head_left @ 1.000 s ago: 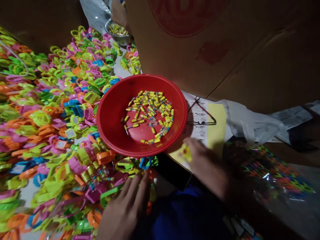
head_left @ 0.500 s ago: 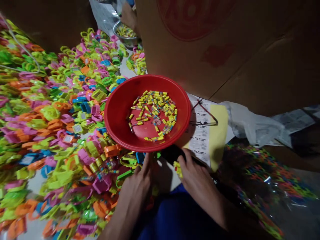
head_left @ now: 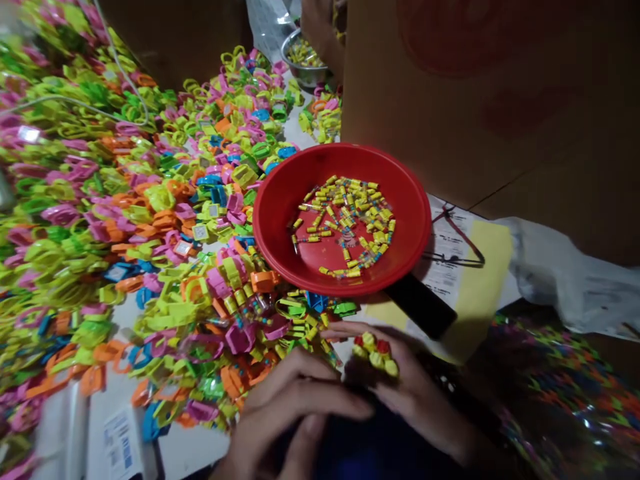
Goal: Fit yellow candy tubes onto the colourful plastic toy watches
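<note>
My right hand (head_left: 410, 383) is turned up and cupped round a small bunch of yellow and red tubes (head_left: 375, 355), whose ends show. Beside it my left hand (head_left: 300, 403) reaches across with its fingers stretched and apart, and I see nothing in it. Just beyond both hands stands a red basin (head_left: 273, 250) with many small yellow-wrapped clear tubes (head_left: 350, 200) lying loose inside. More such tubes lie among the bright plastic loop-shaped toys (head_left: 165, 220) heaped on the left.
A black phone-like slab (head_left: 423, 307) juts from under the basin onto yellow and white sheets (head_left: 483, 273). Behind rises a big cardboard box (head_left: 425, 120). Another person's hand (head_left: 323, 27) is by a metal bowl (head_left: 305, 73). A clear bag of colourful pieces (head_left: 565, 373) lies right.
The view has shifted left, so the basin sits further right. My left hand has come back from the basin's near rim towards my right hand, which has turned upward with the tubes.
</note>
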Demonstrator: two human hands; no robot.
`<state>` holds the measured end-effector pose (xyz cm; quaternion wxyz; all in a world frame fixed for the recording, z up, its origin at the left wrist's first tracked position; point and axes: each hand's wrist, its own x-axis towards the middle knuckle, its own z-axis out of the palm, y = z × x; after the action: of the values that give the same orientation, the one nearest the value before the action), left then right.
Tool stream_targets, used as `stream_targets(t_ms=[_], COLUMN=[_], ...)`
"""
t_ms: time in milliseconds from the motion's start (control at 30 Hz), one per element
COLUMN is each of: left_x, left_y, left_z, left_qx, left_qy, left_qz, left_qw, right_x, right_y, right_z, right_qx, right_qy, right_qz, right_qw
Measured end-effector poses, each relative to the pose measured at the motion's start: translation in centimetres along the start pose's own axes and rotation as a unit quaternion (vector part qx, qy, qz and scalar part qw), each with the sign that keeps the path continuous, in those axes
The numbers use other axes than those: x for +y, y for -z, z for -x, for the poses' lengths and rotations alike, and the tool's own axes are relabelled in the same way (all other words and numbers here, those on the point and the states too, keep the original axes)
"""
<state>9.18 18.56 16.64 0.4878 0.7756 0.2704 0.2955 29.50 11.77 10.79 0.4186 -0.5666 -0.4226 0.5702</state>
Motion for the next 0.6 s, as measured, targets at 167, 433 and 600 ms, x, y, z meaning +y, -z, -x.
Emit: stream_targets(t_ms=[167, 433, 600], left_x=[-0.5, -1.4, -1.2], left_y=[-0.2, 0.7, 0.9], left_z=[0.6, 2.3, 2.2], left_qx=[0.178, 0.303, 0.35], left_qy=[0.019, 0.087, 0.222], left_qz=[0.294, 0.043, 0.226], left_qw=[0.939, 0.948, 0.882], right_x=[-0.9, -3.2, -3.7], right_y=[-4.6, -7.0, -7.3], right_z=[-0.8, -4.3, -5.2], right_qx=[0.0, 0.141, 0.225], right_qy=[-0.074, 0.106, 0.232], right_qz=[-0.242, -0.011, 0.151], right_qw=[0.967, 0.984, 0.934])
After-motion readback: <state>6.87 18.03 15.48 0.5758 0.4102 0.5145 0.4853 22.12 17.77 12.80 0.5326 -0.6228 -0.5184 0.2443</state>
